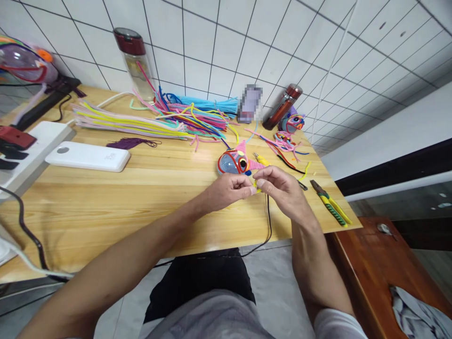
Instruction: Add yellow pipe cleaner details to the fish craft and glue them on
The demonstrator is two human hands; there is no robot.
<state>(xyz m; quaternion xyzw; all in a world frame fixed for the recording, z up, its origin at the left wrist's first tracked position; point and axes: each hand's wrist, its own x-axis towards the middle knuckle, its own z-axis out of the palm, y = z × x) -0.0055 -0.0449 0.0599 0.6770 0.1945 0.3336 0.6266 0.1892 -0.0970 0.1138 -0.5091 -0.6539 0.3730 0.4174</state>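
My left hand (231, 191) and my right hand (278, 187) meet near the table's middle, fingertips almost touching. Between them is a small yellow piece (257, 186), pinched by thumb and fingers of both hands and mostly hidden. Just beyond my left hand lies a clear round ornament (229, 162) trimmed in red and blue, with a black and yellow eye and pink wrapped parts. A yellow-handled tool (261, 160) lies behind my right hand, partly covered by it, and a black cord hangs below.
Bundles of coloured pipe cleaners (130, 123) lie along the back, near a glass bottle (136, 66) and a red flask (282, 107). Pliers (331, 203) rest at the right edge. At left are a white power bank (88, 156), a purple tassel (129, 142) and a power strip (38, 150).
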